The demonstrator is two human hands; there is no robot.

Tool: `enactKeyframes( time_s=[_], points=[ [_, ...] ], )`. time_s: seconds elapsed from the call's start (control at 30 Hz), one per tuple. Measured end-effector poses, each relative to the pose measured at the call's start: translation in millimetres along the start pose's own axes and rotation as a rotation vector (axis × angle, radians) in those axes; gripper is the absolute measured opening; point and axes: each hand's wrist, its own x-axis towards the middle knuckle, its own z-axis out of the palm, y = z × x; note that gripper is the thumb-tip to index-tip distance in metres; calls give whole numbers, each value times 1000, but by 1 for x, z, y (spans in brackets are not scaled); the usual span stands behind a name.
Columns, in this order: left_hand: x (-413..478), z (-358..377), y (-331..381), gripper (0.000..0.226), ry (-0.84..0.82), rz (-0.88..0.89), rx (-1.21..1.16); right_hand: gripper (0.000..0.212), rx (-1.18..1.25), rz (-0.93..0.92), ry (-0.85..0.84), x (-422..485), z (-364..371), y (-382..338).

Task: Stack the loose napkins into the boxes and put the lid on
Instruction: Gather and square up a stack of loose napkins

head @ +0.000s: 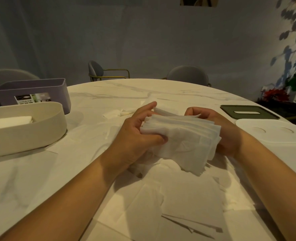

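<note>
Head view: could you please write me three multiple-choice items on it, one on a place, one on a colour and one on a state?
1. Where on the table is the cream box?
A) at its left
B) at its right
C) at its far edge

2. What colour is the slotted lid?
A) white
B) dark green
C) purple

3. What state is the napkin stack in?
A) lying in a box
B) held by the left hand and the right hand
C) under a lid

Answers:
1 A: it sits left of the hands, in front of the purple box.
2 B: its frame around the pale slot is dark green.
3 B: the fingers of both hands curl round its ends, above the table.
</note>
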Motion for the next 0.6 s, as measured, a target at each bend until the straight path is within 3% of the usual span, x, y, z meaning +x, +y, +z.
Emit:
enactKeyframes(
  time_s=[0.07, 0.6],
  points=[
    [-1, 0, 0, 60, -15, -12, -7, 51, -8, 5, -30, 0, 1, -1],
    [-1, -2, -5, 29, 5, 75, -15, 45, -31, -5, -58, 0, -2, 1]
  ],
)
